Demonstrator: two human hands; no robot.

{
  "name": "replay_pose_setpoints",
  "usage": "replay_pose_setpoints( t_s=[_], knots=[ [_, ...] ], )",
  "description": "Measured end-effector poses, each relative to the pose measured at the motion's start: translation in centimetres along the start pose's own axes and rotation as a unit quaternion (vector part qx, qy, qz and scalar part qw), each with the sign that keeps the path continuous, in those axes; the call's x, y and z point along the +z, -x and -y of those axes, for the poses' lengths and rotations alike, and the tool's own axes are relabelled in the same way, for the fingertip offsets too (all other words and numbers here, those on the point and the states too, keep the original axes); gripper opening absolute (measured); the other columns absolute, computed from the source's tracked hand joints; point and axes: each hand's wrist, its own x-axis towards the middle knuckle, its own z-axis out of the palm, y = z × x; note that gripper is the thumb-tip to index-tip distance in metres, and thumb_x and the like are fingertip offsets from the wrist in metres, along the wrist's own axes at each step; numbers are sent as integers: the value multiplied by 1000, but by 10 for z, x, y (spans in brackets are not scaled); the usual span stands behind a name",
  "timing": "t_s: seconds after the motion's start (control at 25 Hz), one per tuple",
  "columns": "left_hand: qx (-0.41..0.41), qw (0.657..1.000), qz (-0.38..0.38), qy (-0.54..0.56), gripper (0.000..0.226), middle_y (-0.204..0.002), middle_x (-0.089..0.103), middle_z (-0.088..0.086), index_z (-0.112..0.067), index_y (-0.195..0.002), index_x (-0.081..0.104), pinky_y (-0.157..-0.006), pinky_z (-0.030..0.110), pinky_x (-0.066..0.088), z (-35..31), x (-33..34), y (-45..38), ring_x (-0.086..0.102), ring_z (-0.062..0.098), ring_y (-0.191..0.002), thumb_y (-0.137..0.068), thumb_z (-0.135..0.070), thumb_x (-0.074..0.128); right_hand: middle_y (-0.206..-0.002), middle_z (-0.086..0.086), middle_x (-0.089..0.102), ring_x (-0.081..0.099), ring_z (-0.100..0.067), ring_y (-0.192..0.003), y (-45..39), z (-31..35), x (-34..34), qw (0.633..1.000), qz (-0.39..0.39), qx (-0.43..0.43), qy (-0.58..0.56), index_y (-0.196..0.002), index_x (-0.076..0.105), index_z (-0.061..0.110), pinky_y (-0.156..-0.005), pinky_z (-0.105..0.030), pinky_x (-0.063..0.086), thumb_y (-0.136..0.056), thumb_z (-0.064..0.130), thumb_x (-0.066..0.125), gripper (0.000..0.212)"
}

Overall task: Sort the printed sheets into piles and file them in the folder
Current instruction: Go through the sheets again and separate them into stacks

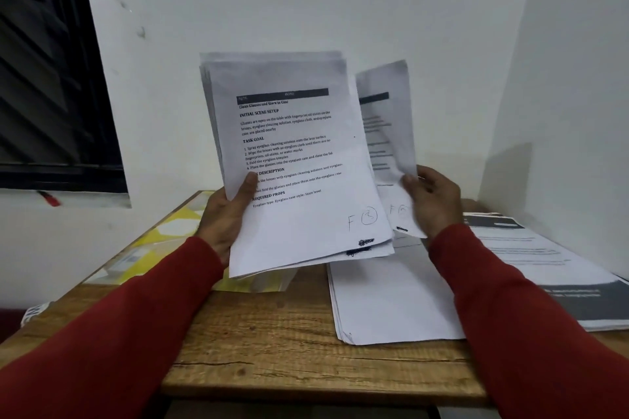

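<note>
My left hand (228, 211) grips a thick stack of printed sheets (292, 160) upright above the wooden table (306, 360), thumb pressed on the top page. To its right, my right hand (432, 199) pinches a single printed sheet (386, 119), blurred and held apart from the stack. A pile of sheets (391, 299) lies face down on the table below my right hand. Another pile with dark headers (544, 258) lies at the right edge. A yellow and white folder (160, 245) lies on the table's left side, partly hidden by the stack.
White walls close in behind and to the right of the table. A dark window (44, 78) is at the left, with a red object (49, 198) on its sill. The table's front edge is near me.
</note>
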Motion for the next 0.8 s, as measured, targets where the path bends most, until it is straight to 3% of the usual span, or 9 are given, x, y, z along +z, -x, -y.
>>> replay_pose_setpoints(
  t_s=[0.2,0.24,0.32,0.4,0.48,0.56,0.64,0.72,0.8],
  knots=[
    [-53,999,5,12,48,-122,71,7,-14,-131,61,-96,47,54,6,-7,-4,68,28,-111,-92,-42,62,-84,0,76,68,-12,-74,34,12,32,981,139,43,-130,-101,70,12,-72,-28,57,-96,5,57,15],
    [-55,998,2,10,47,-121,71,7,-14,-131,61,-96,47,54,7,-7,-4,69,28,-111,-92,-42,62,-85,0,75,68,-12,-74,40,14,35,975,162,63,-141,-102,69,9,-71,-29,56,-99,12,55,14],
    [-43,999,-11,-6,43,-118,73,7,-13,-128,62,-94,45,55,8,-6,-4,70,27,-108,-93,-39,62,-95,-4,76,71,-15,-81,44,16,38,964,184,118,-151,-108,67,8,-75,-33,57,-100,36,51,33],
    [-37,999,-17,-22,42,-115,74,8,-12,-124,65,-92,44,56,9,-4,-3,71,28,-104,-91,-38,64,-103,-9,75,72,-20,-86,40,15,36,970,170,131,-113,-112,64,11,-77,-36,58,-91,44,63,39],
    [-43,999,-13,-26,44,-114,74,10,-10,-122,65,-88,43,58,8,-3,-1,72,28,-101,-88,-39,66,-94,-12,73,69,-22,-76,36,12,33,980,140,120,-69,-105,62,8,-66,-34,57,-81,24,80,34],
    [-54,998,6,-19,45,-114,74,10,-9,-123,64,-84,42,60,8,0,1,72,28,-101,-89,-38,65,-77,-8,70,65,-18,-63,35,11,30,988,106,109,-36,-90,64,6,-59,-29,52,-81,12,79,18],
    [-52,998,11,-17,40,-113,74,11,-8,-122,64,-79,40,62,7,2,2,73,27,-98,-92,-35,62,-63,0,65,56,-9,-51,30,10,26,992,89,85,-8,-80,68,7,-56,-24,47,-88,14,72,11],
    [-42,999,-5,-21,33,-110,74,12,-8,-117,66,-73,38,63,6,2,3,74,26,-92,-93,-31,63,-64,2,60,52,-9,-57,19,8,18,997,46,64,7,-79,70,7,-59,-22,46,-90,15,69,14],
    [-35,999,-12,-14,29,-110,74,13,-8,-115,67,-77,41,62,5,1,2,73,29,-96,-94,-28,63,-61,-4,52,46,-15,-66,2,3,1,997,-53,31,56,-75,68,8,-61,-26,40,-88,15,69,15]
  ],
)
